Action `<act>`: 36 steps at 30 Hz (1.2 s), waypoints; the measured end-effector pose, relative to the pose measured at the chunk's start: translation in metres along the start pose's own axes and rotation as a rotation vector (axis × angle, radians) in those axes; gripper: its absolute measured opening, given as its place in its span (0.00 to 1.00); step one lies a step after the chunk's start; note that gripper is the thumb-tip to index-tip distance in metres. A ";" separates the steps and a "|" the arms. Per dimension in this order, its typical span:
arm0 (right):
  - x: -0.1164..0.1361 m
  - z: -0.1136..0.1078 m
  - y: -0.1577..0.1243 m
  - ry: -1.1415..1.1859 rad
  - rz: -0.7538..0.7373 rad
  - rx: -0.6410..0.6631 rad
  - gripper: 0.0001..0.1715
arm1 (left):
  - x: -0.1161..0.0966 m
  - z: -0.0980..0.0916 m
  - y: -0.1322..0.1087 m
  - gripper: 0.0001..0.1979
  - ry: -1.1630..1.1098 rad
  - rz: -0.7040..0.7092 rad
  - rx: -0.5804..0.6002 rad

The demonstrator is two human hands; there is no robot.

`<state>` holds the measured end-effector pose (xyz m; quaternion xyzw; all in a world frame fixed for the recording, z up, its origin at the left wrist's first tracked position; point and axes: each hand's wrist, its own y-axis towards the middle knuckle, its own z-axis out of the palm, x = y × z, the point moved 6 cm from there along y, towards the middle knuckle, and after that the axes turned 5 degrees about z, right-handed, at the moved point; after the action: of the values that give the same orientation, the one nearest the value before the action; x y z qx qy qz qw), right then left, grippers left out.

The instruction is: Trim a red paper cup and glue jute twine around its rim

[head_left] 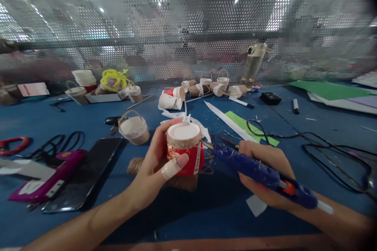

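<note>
Wrapped around a red paper cup, my left hand is closed, with a bandage on the thumb. The cup is bottom up, and brown twine circles it just below its white base. My right hand grips a blue hot glue gun, whose metal nozzle points left at the cup's side, by the twine's lower edge. A white glue stick sticks out of the gun's rear. Behind and below the cup, a ball of twine is partly hidden by my left hand.
A small twine-handled cup basket stands left of the cup. Farther left lie a black phone and a purple box cutter. More cups, a bottle and a perforated screen are behind. A black cord runs along the right.
</note>
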<state>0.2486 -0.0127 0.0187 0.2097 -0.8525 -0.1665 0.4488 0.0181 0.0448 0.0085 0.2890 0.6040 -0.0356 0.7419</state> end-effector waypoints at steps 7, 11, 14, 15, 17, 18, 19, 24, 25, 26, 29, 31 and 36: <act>-0.003 0.006 -0.002 -0.055 -0.026 0.001 0.19 | 0.003 -0.002 -0.001 0.27 0.033 -0.032 -0.022; -0.002 0.007 -0.002 -0.066 -0.043 0.000 0.18 | 0.002 -0.001 -0.002 0.27 0.048 -0.021 -0.037; -0.001 0.007 -0.002 -0.076 -0.048 -0.009 0.18 | 0.003 -0.002 -0.002 0.26 0.032 -0.039 -0.039; -0.002 0.007 -0.001 -0.078 -0.044 -0.005 0.18 | 0.004 -0.002 -0.002 0.26 0.013 -0.050 -0.032; -0.003 0.007 -0.001 -0.073 -0.030 -0.002 0.18 | 0.007 -0.002 -0.003 0.26 -0.040 -0.084 -0.018; -0.003 0.007 -0.001 -0.065 -0.022 -0.004 0.19 | 0.007 -0.002 -0.002 0.26 -0.066 -0.098 -0.015; -0.004 0.007 0.000 -0.059 -0.012 -0.006 0.19 | 0.008 -0.003 -0.002 0.27 -0.088 -0.111 -0.017; -0.007 0.007 0.001 0.010 0.065 -0.008 0.17 | 0.007 -0.002 -0.001 0.28 -0.147 -0.151 -0.033; -0.008 0.007 0.001 0.022 0.072 -0.013 0.17 | 0.008 -0.001 -0.001 0.28 -0.157 -0.156 -0.035; -0.007 0.007 0.001 0.030 0.071 -0.014 0.17 | 0.008 -0.001 0.000 0.28 -0.166 -0.161 -0.034; -0.006 0.009 0.000 0.020 0.056 0.002 0.17 | 0.011 0.000 0.000 0.30 -0.161 -0.180 -0.019; -0.005 0.010 0.000 0.019 0.040 0.017 0.18 | 0.011 0.000 0.001 0.30 -0.147 -0.176 -0.019; -0.004 0.010 0.000 0.034 0.035 0.008 0.17 | 0.010 0.002 0.000 0.35 -0.190 -0.220 -0.019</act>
<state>0.2426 -0.0099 0.0108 0.1992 -0.8491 -0.1518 0.4652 0.0229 0.0469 -0.0008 0.2094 0.5594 -0.1381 0.7900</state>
